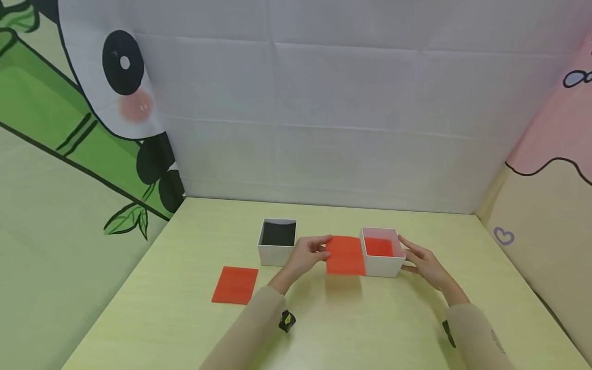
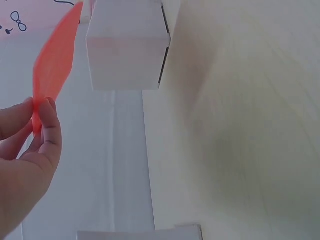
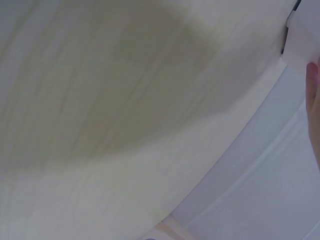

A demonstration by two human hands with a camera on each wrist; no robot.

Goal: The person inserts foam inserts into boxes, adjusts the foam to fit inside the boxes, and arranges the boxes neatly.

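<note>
My left hand [image 1: 309, 254] pinches one edge of a thin orange square card [image 1: 345, 255] and holds it just above the table, against the left side of a white open box [image 1: 381, 265] whose inside is orange. In the left wrist view the orange card [image 2: 52, 65] shows edge-on between thumb and fingers [image 2: 50, 125], with the white box [image 2: 127, 47] beyond it. My right hand [image 1: 423, 262] rests with straight fingers against the right wall of that box; only a fingertip [image 3: 312, 85] and a box corner [image 3: 305, 42] show in the right wrist view.
A second white box [image 1: 276, 254] with a black inside stands left of my left hand. Another orange card [image 1: 235, 284] lies flat on the pale green table [image 1: 194, 329] further left. Printed cloth walls close in the back and both sides.
</note>
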